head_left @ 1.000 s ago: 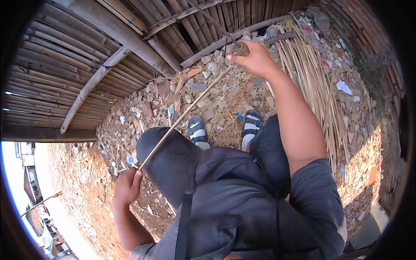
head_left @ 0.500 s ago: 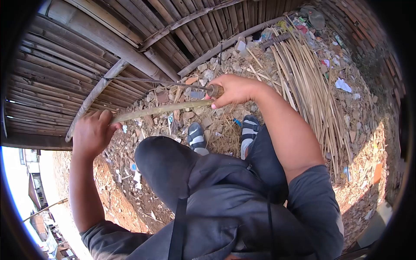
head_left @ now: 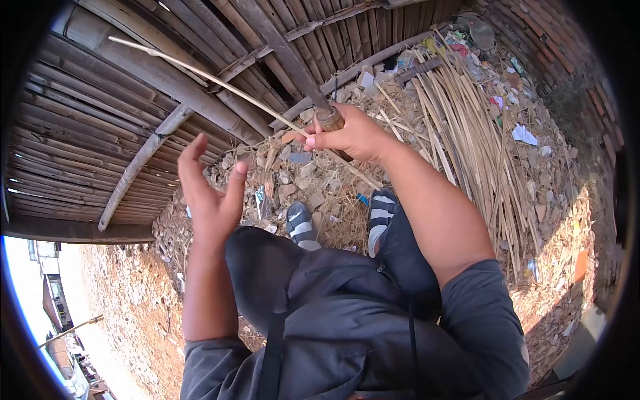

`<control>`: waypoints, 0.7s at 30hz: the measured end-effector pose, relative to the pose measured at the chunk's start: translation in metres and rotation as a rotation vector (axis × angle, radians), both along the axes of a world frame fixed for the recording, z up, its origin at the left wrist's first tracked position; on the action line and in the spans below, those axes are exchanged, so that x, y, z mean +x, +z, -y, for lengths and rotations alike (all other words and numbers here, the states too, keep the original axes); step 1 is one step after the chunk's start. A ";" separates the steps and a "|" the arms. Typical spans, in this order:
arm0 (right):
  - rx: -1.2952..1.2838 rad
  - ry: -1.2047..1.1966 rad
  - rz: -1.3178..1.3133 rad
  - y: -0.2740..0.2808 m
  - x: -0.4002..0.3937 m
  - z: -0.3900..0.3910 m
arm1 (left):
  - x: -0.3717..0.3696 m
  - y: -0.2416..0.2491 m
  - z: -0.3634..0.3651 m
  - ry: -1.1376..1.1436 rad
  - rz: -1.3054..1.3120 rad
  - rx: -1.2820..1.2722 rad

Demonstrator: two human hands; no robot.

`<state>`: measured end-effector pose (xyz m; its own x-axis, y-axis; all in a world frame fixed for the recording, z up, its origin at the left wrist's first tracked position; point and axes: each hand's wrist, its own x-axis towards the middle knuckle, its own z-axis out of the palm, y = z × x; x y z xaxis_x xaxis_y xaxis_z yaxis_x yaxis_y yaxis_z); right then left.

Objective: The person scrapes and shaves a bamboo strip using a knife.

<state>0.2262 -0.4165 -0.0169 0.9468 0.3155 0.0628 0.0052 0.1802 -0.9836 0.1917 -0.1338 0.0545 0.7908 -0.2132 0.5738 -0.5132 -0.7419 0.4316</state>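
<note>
My right hand (head_left: pixel 357 137) is closed around the wooden handle of a long-bladed machete (head_left: pixel 288 57), whose dark blade points up and away to the left. The same hand pinches a thin bamboo strip (head_left: pixel 223 85) between thumb and fingers. That strip slants from the upper left, past the handle, down toward my feet. My left hand (head_left: pixel 215 200) is raised and holds nothing, its thumb and fingers apart, below the strip and not touching it.
A slatted bamboo wall (head_left: pixel 87 127) with thick poles rises ahead and to the left. On the right lies a pile of split bamboo strips (head_left: pixel 477 140). Stones, straw and litter cover the ground around my sandals (head_left: pixel 302 223). A brick wall (head_left: pixel 543 37) stands at the far right.
My left hand has let go of the strip and moved right, opening. The machete blade has swung from pointing left to pointing upward, and the strip now tilts up to the left.
</note>
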 end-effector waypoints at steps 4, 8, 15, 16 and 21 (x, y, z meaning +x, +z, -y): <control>0.285 -0.190 -0.119 0.009 -0.004 -0.016 | -0.013 -0.078 0.062 -0.344 -0.872 -0.293; 0.354 -0.366 -0.098 0.003 0.000 -0.016 | -0.015 -0.109 0.103 -0.450 -0.972 -0.527; 0.051 -0.478 -0.001 0.004 0.011 0.006 | -0.003 -0.097 0.103 -0.173 -0.933 -0.535; -0.089 -0.508 0.038 0.003 0.015 0.014 | 0.001 -0.097 0.095 -0.170 -0.955 -0.531; -0.631 -0.456 0.201 0.028 -0.003 0.020 | 0.009 -0.093 0.069 -0.157 -0.950 -0.518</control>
<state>0.2228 -0.4363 0.0111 0.9805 -0.0663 0.1849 0.1325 -0.4715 -0.8718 0.2007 -0.2028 -0.0382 0.9436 -0.2587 -0.2068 0.1211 -0.3114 0.9425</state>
